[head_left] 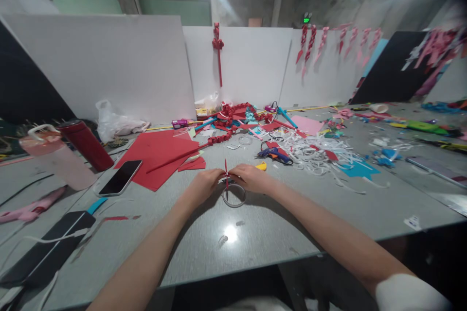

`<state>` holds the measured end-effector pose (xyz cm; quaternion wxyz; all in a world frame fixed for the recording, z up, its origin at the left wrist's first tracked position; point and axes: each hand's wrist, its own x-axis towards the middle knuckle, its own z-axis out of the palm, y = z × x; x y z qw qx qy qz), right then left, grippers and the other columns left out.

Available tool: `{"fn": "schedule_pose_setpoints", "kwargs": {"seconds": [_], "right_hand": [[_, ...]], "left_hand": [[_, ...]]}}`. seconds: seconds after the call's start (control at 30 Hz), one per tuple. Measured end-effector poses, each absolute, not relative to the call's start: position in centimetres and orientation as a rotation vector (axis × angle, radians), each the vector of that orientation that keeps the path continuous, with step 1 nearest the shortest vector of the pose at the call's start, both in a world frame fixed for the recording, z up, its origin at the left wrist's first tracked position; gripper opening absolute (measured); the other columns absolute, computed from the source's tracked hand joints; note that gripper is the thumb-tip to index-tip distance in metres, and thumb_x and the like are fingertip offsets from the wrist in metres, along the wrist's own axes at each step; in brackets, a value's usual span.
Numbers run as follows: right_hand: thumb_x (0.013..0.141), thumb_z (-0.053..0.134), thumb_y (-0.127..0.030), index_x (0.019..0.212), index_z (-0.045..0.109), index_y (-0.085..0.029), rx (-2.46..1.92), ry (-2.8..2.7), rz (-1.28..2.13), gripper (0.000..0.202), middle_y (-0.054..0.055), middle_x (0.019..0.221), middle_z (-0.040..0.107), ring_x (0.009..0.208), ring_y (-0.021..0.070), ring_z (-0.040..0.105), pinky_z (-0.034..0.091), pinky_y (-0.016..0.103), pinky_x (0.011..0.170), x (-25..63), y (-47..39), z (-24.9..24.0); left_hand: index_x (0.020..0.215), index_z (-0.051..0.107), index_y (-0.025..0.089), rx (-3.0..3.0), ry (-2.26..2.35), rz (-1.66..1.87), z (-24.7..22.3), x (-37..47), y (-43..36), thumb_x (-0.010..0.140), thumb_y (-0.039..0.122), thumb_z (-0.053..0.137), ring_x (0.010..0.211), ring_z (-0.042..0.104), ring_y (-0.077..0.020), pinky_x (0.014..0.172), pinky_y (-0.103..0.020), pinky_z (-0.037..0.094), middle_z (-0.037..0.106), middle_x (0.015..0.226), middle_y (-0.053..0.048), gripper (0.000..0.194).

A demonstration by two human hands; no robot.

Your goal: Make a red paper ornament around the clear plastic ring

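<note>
My left hand (205, 184) and my right hand (252, 178) meet over the middle of the table, fingertips pinched together. Between them they grip a narrow red strip (225, 165) that stands upright and looks crossed or folded at its middle; the fingers partly hide it. Just below the fingertips, a thin clear ring (234, 205), perhaps a tape roll, lies on the tabletop. Right behind my right hand is a small yellow piece (260, 166). Beyond it rests a blue glue gun (274, 154).
Red sheets (160, 150), a phone (121, 177), a pink bottle (60, 158) and a dark red bottle (86, 146) occupy the left. White paper strips (314, 150) heap at right. Red braided paper (228, 114) lies at the back before white boards (237, 68). A black power bank-like box (47, 248) sits front left.
</note>
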<state>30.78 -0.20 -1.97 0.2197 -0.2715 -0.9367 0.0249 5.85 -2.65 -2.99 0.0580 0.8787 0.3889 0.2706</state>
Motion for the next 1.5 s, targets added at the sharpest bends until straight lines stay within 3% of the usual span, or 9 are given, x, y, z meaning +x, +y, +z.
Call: {"fn": "schedule_pose_setpoints", "kwargs": {"seconds": [0.2, 0.63, 0.93, 1.27, 1.5], "right_hand": [[0.107, 0.057, -0.016, 0.120, 0.072, -0.015, -0.705, -2.610, 0.068, 0.020, 0.014, 0.109, 0.078, 0.101, 0.0239, 0.074, 0.056, 0.034, 0.089, 31.1, -0.2, -1.6], [0.104, 0.064, -0.014, 0.112, 0.074, -0.016, -0.584, -2.606, 0.023, 0.013, 0.010, 0.098, 0.077, 0.090, 0.0212, 0.072, 0.055, 0.031, 0.083, 31.2, 0.1, -2.3], [0.106, 0.061, -0.014, 0.102, 0.070, -0.015, -0.562, -2.578, -0.085, 0.010, 0.009, 0.089, 0.073, 0.082, 0.0205, 0.068, 0.052, 0.030, 0.076, 30.8, 0.0, -2.7], [0.104, 0.063, -0.013, 0.104, 0.073, -0.016, -0.607, -2.577, -0.040, 0.010, 0.009, 0.092, 0.075, 0.085, 0.0201, 0.069, 0.052, 0.029, 0.078, 30.7, 0.0, -2.6], [0.106, 0.062, -0.018, 0.112, 0.076, -0.017, -0.733, -2.538, 0.021, 0.015, 0.012, 0.100, 0.079, 0.091, 0.0225, 0.074, 0.054, 0.031, 0.082, 30.7, 0.3, -2.6]], "left_hand": [[0.122, 0.070, 0.021, 2.672, 1.153, 0.752, -2.6, 5.6, -2.8, 0.097, 0.001, 0.053, 0.098, 0.076, -0.0241, 0.083, -0.031, 0.052, 0.080, 0.111, -0.011, 0.036], [0.132, 0.068, 0.021, 2.773, 1.052, 0.701, -2.0, 5.5, -3.4, 0.097, 0.003, 0.053, 0.108, 0.076, -0.0250, 0.092, -0.034, 0.057, 0.079, 0.118, -0.011, 0.042], [0.123, 0.069, 0.017, 2.809, 1.072, 0.695, -1.6, 5.9, -3.9, 0.103, 0.009, 0.052, 0.099, 0.077, -0.0258, 0.085, -0.034, 0.057, 0.080, 0.111, -0.012, 0.027], [0.119, 0.071, 0.020, 2.765, 1.089, 0.708, -2.0, 5.7, -3.4, 0.098, 0.002, 0.052, 0.100, 0.076, -0.0237, 0.085, -0.031, 0.055, 0.080, 0.111, -0.010, 0.033], [0.119, 0.074, 0.022, 2.687, 1.133, 0.756, -2.1, 5.3, -2.9, 0.107, 0.017, 0.053, 0.100, 0.076, -0.0232, 0.086, -0.031, 0.054, 0.081, 0.115, -0.009, 0.025]]}}
